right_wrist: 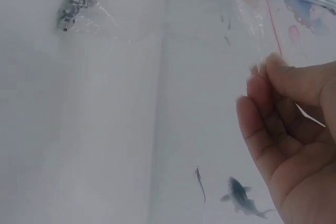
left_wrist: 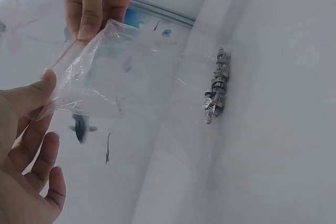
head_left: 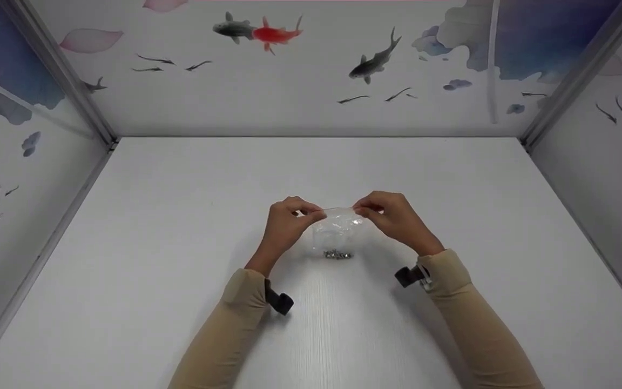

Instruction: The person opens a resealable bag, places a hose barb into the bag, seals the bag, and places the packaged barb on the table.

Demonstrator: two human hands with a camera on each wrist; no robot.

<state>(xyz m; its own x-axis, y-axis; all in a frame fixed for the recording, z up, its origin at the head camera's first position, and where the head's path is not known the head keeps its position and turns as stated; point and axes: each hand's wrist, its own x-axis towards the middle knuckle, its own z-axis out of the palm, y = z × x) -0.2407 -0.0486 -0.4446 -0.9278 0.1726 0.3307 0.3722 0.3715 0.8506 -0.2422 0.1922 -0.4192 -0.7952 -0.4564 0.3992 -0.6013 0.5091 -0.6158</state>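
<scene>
A clear zip bag [head_left: 338, 232] hangs between both hands over the white table, its mouth edge upward. Small shiny metal parts, like screws or nuts, [head_left: 338, 254] lie bunched along its bottom. The left hand [head_left: 288, 224] pinches the bag's top left corner between thumb and forefinger. At the opposite top corner the right hand [head_left: 394, 219] pinches the edge the same way. In the left wrist view, a red line runs along the bag's top [left_wrist: 68, 59] between the two hands. The metal parts [right_wrist: 79, 1] show at upper left in the right wrist view.
The white table [head_left: 154, 259] extends around both arms. Printed panels with fish and petals form a back wall [head_left: 289, 97] and side walls, with grey metal posts [head_left: 62, 70] at the corners. Each sleeve cuff carries a small black wrist camera [head_left: 279, 301].
</scene>
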